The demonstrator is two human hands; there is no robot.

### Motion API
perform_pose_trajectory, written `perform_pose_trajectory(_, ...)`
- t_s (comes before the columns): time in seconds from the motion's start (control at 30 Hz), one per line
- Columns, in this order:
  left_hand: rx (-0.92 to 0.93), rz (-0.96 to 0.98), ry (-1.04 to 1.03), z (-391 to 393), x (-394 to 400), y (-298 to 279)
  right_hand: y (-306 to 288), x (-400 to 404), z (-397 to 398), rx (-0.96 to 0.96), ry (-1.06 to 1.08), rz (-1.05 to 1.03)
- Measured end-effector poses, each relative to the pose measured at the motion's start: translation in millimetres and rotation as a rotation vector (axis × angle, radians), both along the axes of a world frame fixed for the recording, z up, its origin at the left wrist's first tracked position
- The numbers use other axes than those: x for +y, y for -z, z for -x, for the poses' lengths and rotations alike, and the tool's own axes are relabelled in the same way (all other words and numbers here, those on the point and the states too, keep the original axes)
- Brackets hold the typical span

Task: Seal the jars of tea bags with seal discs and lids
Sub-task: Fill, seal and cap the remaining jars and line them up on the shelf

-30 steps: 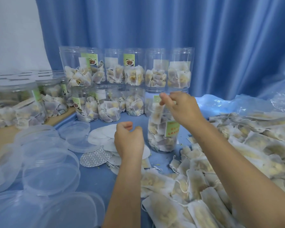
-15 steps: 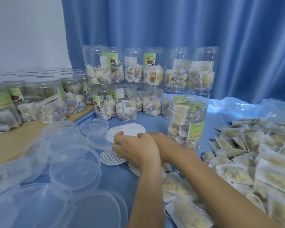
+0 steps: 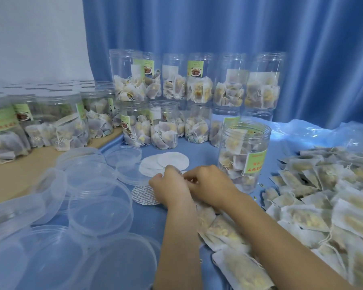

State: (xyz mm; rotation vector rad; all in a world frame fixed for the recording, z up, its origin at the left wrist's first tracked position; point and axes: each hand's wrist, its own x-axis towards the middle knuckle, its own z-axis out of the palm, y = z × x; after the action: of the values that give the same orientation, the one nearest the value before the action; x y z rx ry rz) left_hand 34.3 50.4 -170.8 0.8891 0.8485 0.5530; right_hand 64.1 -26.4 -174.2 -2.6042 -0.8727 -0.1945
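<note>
An open clear jar (image 3: pixel 244 155) full of tea bags, with a green label, stands on the blue cloth just right of my hands. In front of it lie white seal discs (image 3: pixel 166 162) and one printed disc (image 3: pixel 143 195). My left hand (image 3: pixel 170 187) and my right hand (image 3: pixel 210 185) meet over the disc pile, fingers curled, and together pinch a seal disc whose edge barely shows between the fingertips. Clear plastic lids (image 3: pixel 96 208) lie heaped to the left.
Open jars of tea bags (image 3: pixel 197 88) stand stacked in two rows at the back before a blue curtain. Lidded jars (image 3: pixel 67 120) sit on the wooden surface at left. Loose tea bags (image 3: pixel 323 195) cover the right side and the area under my forearms.
My right hand left the jar's mouth and came down to the discs beside my left hand. The view shifted left, so the jar now appears further right.
</note>
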Motion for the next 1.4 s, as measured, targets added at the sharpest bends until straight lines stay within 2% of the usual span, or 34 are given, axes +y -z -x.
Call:
perform_pose_trajectory(0.13, -0.123, -0.036, 0.008, 6, -8, -8, -1, -1, -4, -0.040, -0.044, -0.288)
perform_pose_trajectory(0.2, -0.176, -0.090, -0.025, 7, -10, -10, -6, 0, -7, -0.017, 0.000, -0.555)
perform_pose_trajectory(0.3, -0.225, -0.125, 0.024, 7, -10, -10, -16, -3, -6, 0.282, 0.025, -1.004)
perform_pose_trajectory(0.4, -0.330, -0.097, 0.061, 5, -11, -9, -20, -5, -9, 0.519, 0.041, -1.190)
perform_pose_trajectory(0.47, -0.354, -0.243, 0.045, 4, -10, -8, -22, -6, -8, 0.569, 0.025, -1.224)
perform_pose_trajectory(0.53, -0.352, -0.356, 0.041, 4, -10, -8, -24, -6, -6, 0.641, -0.094, -1.252)
perform_pose_trajectory(0.63, -0.256, -0.486, 0.028, 5, -10, -16, -35, -10, 0, 0.631, -0.184, -1.217)
perform_pose_trajectory(0.8, -0.160, -0.569, 0.111, 13, -17, -39, -57, -15, 15, 0.371, -0.044, -1.074)
perform_pose_trajectory(0.93, 0.014, -0.736, 0.215, 28, -22, -51, -64, -22, 30, -0.028, 0.075, -0.793)
perform_pose_trajectory(1.0, 0.083, -0.867, 0.267, 48, -21, -51, -63, -27, 44, -0.104, 0.101, -0.785)
perform_pose_trajectory(1.1, 0.211, -1.080, 0.381, 80, -7, -46, -61, -28, 68, -0.071, 0.074, -0.832)
perform_pose_trajectory(1.27, 0.522, -1.397, 0.574, 132, 24, -34, -57, -23, 105, -0.095, 0.028, -0.797)
perform_pose_trajectory(1.4, 0.678, -1.495, 0.730, 171, 44, -14, -52, -21, 125, -0.053, -0.021, -0.752)
